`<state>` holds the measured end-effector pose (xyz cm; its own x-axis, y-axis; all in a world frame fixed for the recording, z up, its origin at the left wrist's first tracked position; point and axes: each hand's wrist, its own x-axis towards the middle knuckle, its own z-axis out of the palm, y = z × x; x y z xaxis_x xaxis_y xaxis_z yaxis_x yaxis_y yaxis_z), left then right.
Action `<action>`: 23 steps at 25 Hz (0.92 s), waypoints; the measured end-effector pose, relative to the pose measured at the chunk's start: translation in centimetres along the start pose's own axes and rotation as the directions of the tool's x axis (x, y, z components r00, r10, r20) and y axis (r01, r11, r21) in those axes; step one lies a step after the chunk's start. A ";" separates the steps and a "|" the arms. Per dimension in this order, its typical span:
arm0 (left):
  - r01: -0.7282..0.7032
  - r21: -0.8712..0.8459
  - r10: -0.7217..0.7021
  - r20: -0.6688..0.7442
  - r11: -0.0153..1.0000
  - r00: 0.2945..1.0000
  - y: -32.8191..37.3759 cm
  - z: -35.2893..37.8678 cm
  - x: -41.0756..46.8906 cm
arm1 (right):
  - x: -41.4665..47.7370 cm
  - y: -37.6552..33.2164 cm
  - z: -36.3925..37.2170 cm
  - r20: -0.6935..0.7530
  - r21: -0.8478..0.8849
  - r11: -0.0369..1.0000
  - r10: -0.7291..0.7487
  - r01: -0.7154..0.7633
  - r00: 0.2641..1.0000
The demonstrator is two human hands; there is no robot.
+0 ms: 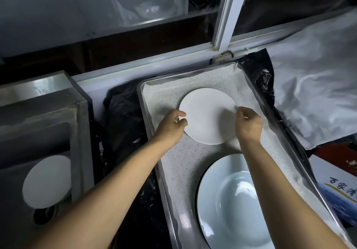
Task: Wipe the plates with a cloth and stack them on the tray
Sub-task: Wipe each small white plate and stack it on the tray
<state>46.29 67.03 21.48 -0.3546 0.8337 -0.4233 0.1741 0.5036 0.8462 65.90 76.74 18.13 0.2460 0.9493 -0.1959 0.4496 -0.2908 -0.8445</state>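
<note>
Both hands set a white plate [206,113] at the 12 o'clock end of the tray [143,102]. The left hand [173,122] pinches the rim at 9 o'clock between thumb and fingers. The right hand [248,122] curls over the rim at 3 o'clock; its grip looks to be grasping the plate too, though blur softens the fingertips. Whether the plate already rests on the liner [183,162] or hangs just above it cannot be told. The job looks roughly midway: a blue plate [231,200] already lies at the tray's 6 o'clock end, well apart from the white one, so no stack has formed yet. A second plate [46,181] waits in the basin [81,133] at 9 o'clock, seemingly yet to be wiped and moved. No wiping cloth shows in either hand. The white plate is a flat, matt disc with almost no lip. The blue plate is glossy, wide-rimmed and deep-welled, catching window glare. The tray is rectangular brushed steel with rounded corners, lined with a fine white mesh. The basin is dull boxy steel. Crinkled black plastic [123,113] covers the desk between tray and basin.
</note>
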 end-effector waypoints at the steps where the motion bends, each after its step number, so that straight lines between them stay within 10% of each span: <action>1: -0.015 0.012 0.015 0.011 1.000 1.000 0.1 -0.1 -0.5 | -0.7 -0.2 0.0 0.000 -0.018 0.999 -0.032 0.032 0.999; 23: -0.178 0.146 0.205 -0.200 0.973 0.958 -1.6 -11.7 -15.5 | -19.9 -8.0 3.6 0.307 0.141 0.913 -0.409 0.383 0.860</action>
<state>40.79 50.69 30.46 -0.4879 0.8567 -0.1674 0.3666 0.3751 0.8514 54.35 60.56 26.99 -0.2354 0.9716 0.0238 0.3832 0.1153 -0.9164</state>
